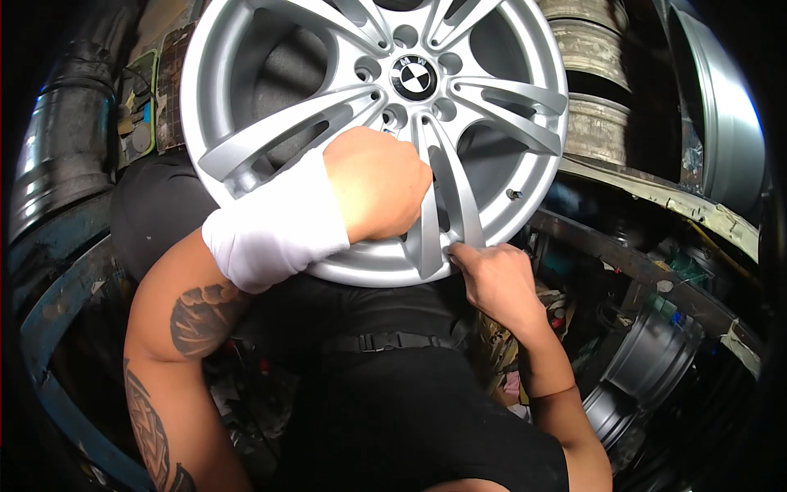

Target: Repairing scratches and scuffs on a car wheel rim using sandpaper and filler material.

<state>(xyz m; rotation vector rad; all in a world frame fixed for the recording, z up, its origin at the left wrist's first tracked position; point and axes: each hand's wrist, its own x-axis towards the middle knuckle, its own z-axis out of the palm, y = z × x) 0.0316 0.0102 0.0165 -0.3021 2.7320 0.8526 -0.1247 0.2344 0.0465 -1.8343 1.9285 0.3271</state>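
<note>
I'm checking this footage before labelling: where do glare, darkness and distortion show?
In the head view, the spoked wheel looks sharp; the head view's upright rim at far right carries strong glare; the head view's corners fall to black, and the wheel barrel at lower right is dim; the blue frame bows near the head view's left edge, possibly from the fisheye.

Right side: dulled wheel rims stand stacked above a pale, scuffed beam; further silver rims sit lower down. Left side: worn blue metal frame beneath a dark, glossy cylindrical form. Illumination strongest centrally, periphery black.
</note>
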